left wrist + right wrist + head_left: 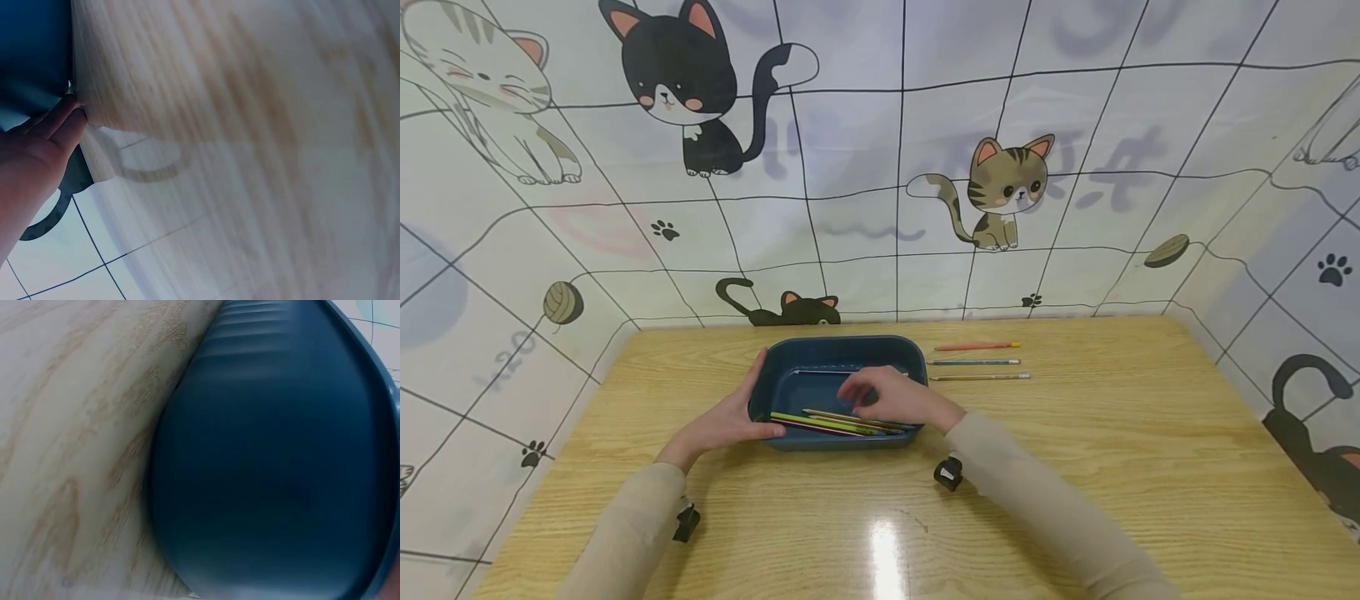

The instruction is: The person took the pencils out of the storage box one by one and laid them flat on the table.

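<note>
A dark blue plastic bin (842, 443) stands on the table near the back wall. My left hand (733, 421) grips its left end, thumb at the front corner and fingers along the side; in the left wrist view the fingers lie against the outer wall. Over the inside of the bin, my right hand (895, 396) is bent with its fingertips apart, and nothing shows between them. Several pencils (827, 423), one yellow-green, lie in a bunch along the bin's front. Another thin dark pencil (823, 371) lies along its back, partly behind the right hand.
Right of the bin, an orange-red pencil (973, 346), a bluish pencil (973, 362) and a tan pencil (981, 377) lie in parallel on the wooden table (1075, 450). A cat-print sheet (865, 167) hangs behind and on both sides.
</note>
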The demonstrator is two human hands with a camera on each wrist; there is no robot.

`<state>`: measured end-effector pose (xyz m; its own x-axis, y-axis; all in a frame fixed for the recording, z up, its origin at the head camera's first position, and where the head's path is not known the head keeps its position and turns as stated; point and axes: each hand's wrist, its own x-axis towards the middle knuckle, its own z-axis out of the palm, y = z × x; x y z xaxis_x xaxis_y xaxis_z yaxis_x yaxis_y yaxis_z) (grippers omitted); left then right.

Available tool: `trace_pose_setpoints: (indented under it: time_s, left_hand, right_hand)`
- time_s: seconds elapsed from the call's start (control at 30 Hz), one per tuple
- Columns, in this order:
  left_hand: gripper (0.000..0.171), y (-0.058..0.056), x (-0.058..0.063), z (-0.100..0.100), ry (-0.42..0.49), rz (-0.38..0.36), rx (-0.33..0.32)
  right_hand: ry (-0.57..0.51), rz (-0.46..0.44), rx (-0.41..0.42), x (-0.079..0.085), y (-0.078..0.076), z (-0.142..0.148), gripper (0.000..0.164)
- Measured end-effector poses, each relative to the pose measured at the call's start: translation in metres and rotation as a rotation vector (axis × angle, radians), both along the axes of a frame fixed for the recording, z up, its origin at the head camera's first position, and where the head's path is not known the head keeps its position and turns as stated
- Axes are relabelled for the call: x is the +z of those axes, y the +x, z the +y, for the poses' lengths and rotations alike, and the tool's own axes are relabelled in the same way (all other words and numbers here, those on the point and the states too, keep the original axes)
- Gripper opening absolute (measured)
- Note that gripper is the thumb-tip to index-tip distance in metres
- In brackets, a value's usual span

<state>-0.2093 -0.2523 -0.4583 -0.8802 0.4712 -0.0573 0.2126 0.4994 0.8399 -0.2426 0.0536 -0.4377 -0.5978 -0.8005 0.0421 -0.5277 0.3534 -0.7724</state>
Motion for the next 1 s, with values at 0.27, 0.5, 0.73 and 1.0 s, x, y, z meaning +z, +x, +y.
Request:
trace_pose_setpoints:
  time_s: [0.27,0.5,0.73,1.0]
  left_hand:
    - [0.124,0.001,0.001,0.000,-0.006,-0.001,0.002]
    - [0.123,0.001,0.002,0.001,-0.004,-0.004,0.002]
    - [0.124,0.000,0.001,0.001,0.006,0.005,0.003]
    - [0.123,-0.001,-0.001,0.000,0.003,-0.001,0.008]
  right_hand:
    - [0.174,-0.012,0.015,-0.002,-0.001,-0.007,0.034]
    - [0.200,-0.043,0.024,-0.004,-0.002,-0.008,0.037]
    - [0.189,-0.031,0.070,-0.008,-0.005,-0.006,0.037]
    - [0.233,-0.059,0.022,-0.005,0.000,-0.012,0.037]
